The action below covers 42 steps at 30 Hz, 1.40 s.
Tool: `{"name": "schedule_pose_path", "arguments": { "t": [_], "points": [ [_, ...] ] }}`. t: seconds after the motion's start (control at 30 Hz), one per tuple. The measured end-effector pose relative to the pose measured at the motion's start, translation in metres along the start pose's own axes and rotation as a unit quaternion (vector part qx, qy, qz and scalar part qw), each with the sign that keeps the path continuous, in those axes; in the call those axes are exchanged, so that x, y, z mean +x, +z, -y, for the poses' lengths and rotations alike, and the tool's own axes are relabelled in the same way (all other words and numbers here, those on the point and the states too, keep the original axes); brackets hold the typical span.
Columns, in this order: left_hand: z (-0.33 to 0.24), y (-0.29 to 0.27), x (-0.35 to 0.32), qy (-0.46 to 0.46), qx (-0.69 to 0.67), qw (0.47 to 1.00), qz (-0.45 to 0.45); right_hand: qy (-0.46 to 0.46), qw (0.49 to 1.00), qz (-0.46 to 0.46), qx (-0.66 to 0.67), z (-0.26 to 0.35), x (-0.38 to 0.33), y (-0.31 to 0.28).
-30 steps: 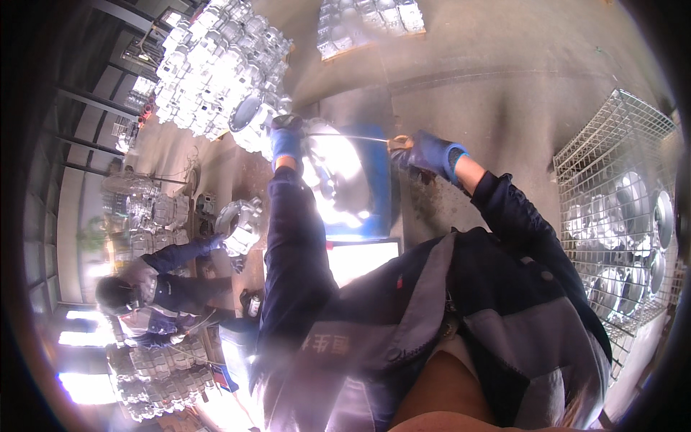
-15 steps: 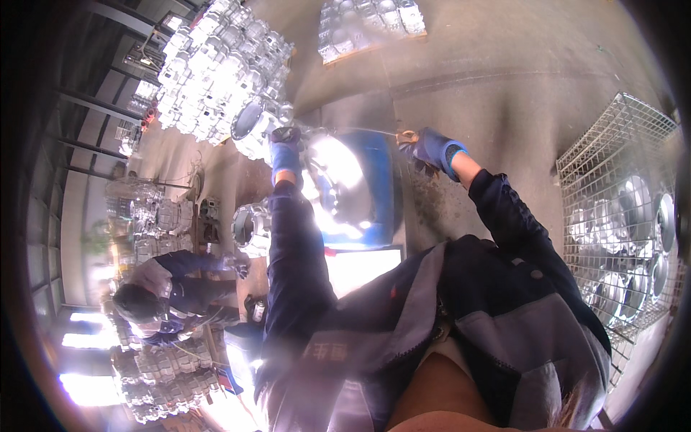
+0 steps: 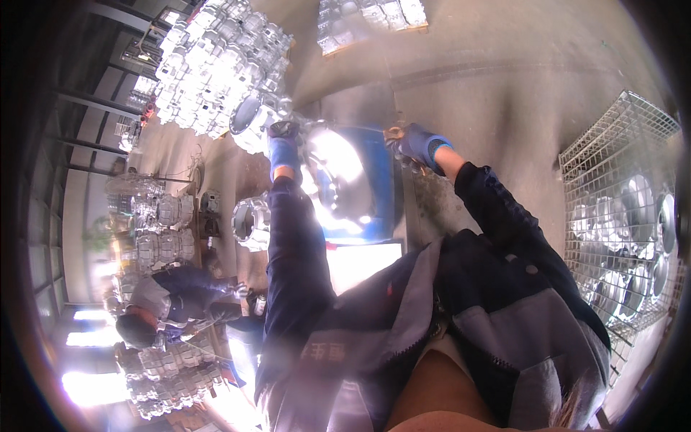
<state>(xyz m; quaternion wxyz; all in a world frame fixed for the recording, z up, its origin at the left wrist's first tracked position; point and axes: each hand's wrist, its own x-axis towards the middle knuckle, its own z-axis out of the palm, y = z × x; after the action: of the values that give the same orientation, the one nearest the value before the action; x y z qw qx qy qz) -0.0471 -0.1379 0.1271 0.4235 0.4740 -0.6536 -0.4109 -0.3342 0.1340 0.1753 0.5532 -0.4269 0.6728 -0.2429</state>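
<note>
A bright, round aluminium casting (image 3: 342, 176) lies on a blue work surface (image 3: 385, 187) in front of me, its details washed out by glare. My right hand (image 3: 416, 144), in a blue and dark glove, is closed around the orange-brown handle (image 3: 392, 135) of a thin rod-like tool. The tool's far end is lost in the glare at the casting's far side. My left hand (image 3: 283, 137), gloved alike, is closed at the casting's far left edge. What its fingers grip is hidden.
Castings stand stacked (image 3: 216, 72) at far left, with another load (image 3: 371, 21) beyond. Single ring-shaped castings (image 3: 248, 119) (image 3: 252, 223) sit left of my arm. A wire cage (image 3: 612, 144) of metal parts stands right. A co-worker (image 3: 169, 302) bends among castings at left.
My right hand has moved left with the tool's handle, closer to the casting. My left hand has hardly shifted. The co-worker at left has moved slightly nearer.
</note>
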Motion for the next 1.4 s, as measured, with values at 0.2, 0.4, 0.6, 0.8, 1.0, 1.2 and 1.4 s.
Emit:
{"name": "schedule_pose_path", "arguments": {
  "t": [0.2, 0.4, 0.6, 0.8, 1.0, 1.2, 1.4],
  "points": [
    [-0.007, 0.002, -0.003, -0.017, -0.202, 0.979, 0.014, -0.031, 0.999, 0.001, -0.012, -0.012, 0.010, -0.001],
    [-0.015, 0.006, -0.011, -0.035, -0.106, 0.993, -0.036, -0.258, 0.932, 0.003, -0.254, -0.062, 0.087, 0.005],
    [-0.036, 0.006, -0.026, -0.040, -0.126, 0.991, -0.020, -0.451, 0.832, -0.147, -0.288, -0.074, 0.090, 0.018],
    [-0.049, 0.009, -0.036, -0.038, -0.044, 0.998, -0.024, -0.031, 0.997, 0.015, 0.067, -0.019, 0.025, 0.012],
    [-0.057, 0.007, -0.048, -0.032, -0.110, 0.993, -0.001, -0.134, 0.989, -0.033, -0.060, -0.027, 0.022, 0.006],
    [-0.072, 0.010, -0.055, -0.081, 0.024, 0.996, -0.034, -0.022, 0.951, 0.057, 0.304, -0.048, 0.043, 0.022],
    [-0.075, 0.009, -0.054, -0.095, -0.005, 0.994, -0.048, 0.096, 0.978, 0.003, 0.183, -0.052, 0.039, 0.017]
  ]
}}
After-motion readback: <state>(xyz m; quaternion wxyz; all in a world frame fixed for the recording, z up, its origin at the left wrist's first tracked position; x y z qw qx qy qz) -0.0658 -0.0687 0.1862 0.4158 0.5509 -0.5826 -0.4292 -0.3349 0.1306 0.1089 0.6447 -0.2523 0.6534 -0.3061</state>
